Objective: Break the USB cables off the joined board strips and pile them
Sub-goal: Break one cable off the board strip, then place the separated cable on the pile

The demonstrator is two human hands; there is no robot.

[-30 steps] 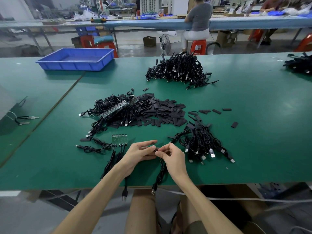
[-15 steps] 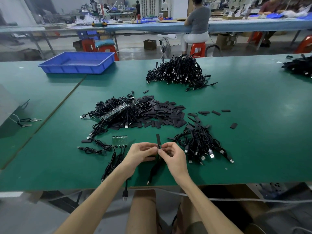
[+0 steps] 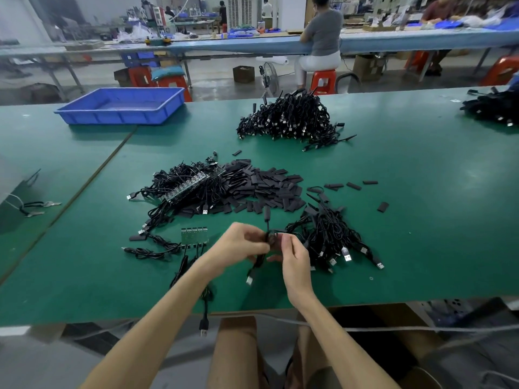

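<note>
So, one USB cable [image 3: 266, 220] is in play, sitting right between both hands, just above the table [image 3: 421, 220]; the left hand [image 3: 241, 245] pinches it from the 9 o'clock side and the right hand [image 3: 295, 259] from 3 o'clock, fingers [image 3: 287, 243] curled in tight on it, no gap between the two grips to speak of; the cable bunches into a little loop right at the fingertips; one end pokes straight up toward 12 o'clock and the USB plug [image 3: 249, 279] dangles down at 6 o'clock, close to the table.

Counts: one short board strip [image 3: 194, 236] lies flat at 9 o'clock of the hands, near them but apart, with cables on its near edge, roughly six, hard to count exactly; one long board strip [image 3: 187, 187] is buried in a tangled heap [image 3: 179, 197] at 11 o'clock.

Loose cable piles: one small pile [image 3: 331, 237] just beside the right hand at 3 o'clock; one big pile [image 3: 289, 116] far off at 12 o'clock; one more pile [image 3: 491, 108] at the table's far right edge, around 2 o'clock.

Also a heap of flat black sleeves [image 3: 269, 186] at 12 o'clock, too many to count, with four strays toward 2 o'clock; one blue tray [image 3: 120, 119] way out at 10 o'clock.
</note>
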